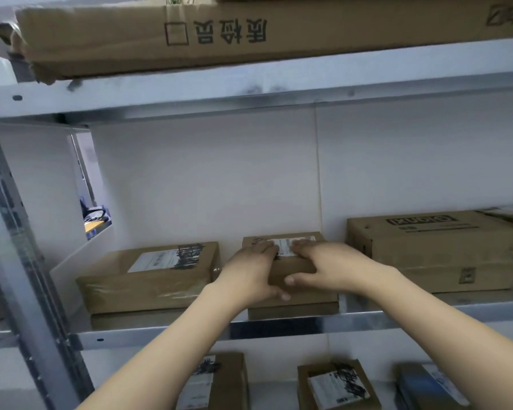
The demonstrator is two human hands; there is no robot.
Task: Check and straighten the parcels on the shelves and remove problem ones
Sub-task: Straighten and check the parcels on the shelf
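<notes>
— Which step is this?

— Straightening, I'd judge. The left hand (249, 273) and right hand (329, 266) both clamp the small box (308, 297), with fingers over its top and thumbs on the front face. It sits mid-shelf on a flatter box (293, 313), between the taped box (148, 279) and the big printed carton (433, 247).

— And next?

— Probably squaring it to the shelf (427, 316) edge, or lifting it out if it's faulty. It's plain brown cardboard, crisp-cornered and likely light. Its white paper label (285, 247) is too blurred to read.
</notes>
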